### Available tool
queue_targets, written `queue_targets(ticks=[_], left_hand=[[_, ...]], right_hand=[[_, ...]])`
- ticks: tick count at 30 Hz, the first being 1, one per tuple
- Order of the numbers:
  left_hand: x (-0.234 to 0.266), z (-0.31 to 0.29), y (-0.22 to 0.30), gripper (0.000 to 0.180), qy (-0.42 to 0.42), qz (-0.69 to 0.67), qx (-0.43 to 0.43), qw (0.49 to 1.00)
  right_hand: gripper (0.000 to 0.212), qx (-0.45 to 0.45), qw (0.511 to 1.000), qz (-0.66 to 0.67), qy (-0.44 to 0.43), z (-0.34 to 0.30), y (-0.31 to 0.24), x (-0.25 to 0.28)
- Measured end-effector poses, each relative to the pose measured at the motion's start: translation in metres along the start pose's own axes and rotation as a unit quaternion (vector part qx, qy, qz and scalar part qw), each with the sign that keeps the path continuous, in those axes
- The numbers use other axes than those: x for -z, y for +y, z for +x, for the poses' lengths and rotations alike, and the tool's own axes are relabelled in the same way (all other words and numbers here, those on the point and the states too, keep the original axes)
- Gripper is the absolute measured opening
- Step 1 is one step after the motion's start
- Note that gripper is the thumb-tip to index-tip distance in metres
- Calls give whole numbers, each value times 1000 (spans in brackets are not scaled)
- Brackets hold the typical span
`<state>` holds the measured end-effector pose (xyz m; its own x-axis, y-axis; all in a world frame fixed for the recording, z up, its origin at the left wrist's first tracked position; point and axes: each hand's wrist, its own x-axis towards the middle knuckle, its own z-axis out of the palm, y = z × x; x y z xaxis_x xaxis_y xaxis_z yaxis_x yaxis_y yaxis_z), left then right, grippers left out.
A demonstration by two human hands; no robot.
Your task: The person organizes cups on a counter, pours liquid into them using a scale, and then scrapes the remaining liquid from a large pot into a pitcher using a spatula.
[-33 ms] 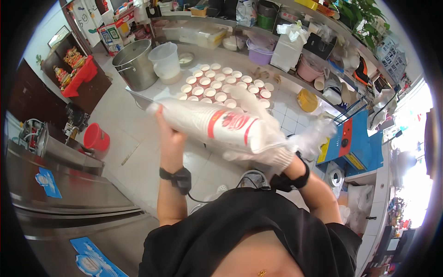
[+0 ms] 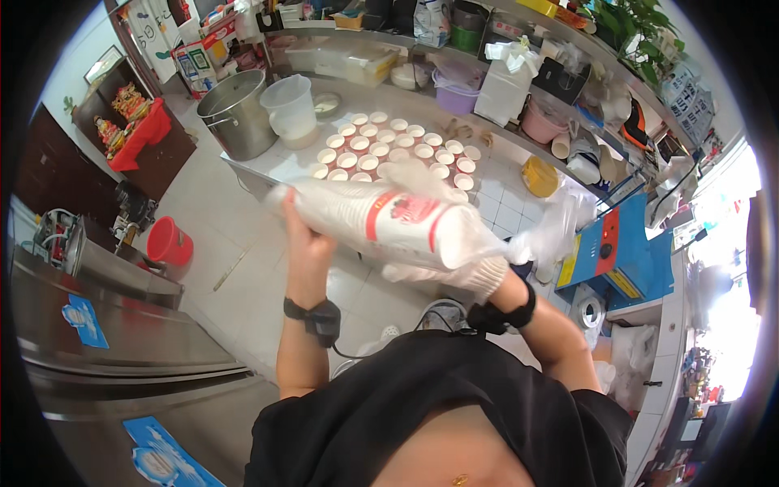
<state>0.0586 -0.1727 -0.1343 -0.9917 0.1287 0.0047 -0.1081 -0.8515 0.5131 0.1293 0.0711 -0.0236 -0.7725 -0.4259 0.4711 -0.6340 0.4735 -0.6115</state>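
A plastic-wrapped stack of cups (image 2: 377, 219) is held centrally, its long axis running from half past nine, where nested rims lie, to half past three. The former end is gripped by the bare left hand (image 2: 308, 241); the latter is clasped by the gloved right hand (image 2: 450, 277). Beyond, toward twelve, filled cups (image 2: 379, 149) are arrayed; farther, toward one, a purple basin (image 2: 456, 96) is seen.

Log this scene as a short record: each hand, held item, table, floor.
left hand: bare, gripping the left end of the wrapped cup stack
right hand: in a white glove, around the stack's right part
held item: tilted, clear wrap, red print
table: small cups in rows, metal pot, translucent jug
floor: red bucket
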Motion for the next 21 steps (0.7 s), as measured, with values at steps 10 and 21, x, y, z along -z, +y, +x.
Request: queue_targets(ticks=[10,21], left_hand=[[-74,-99,5,16,60,708,-176,681],[-195,-115,-17,38,10,623,-304,721]], right_hand=[[62,-37,948,303,93,-5,4,3],[61,-207,799,559,-81,-39,21,-54]])
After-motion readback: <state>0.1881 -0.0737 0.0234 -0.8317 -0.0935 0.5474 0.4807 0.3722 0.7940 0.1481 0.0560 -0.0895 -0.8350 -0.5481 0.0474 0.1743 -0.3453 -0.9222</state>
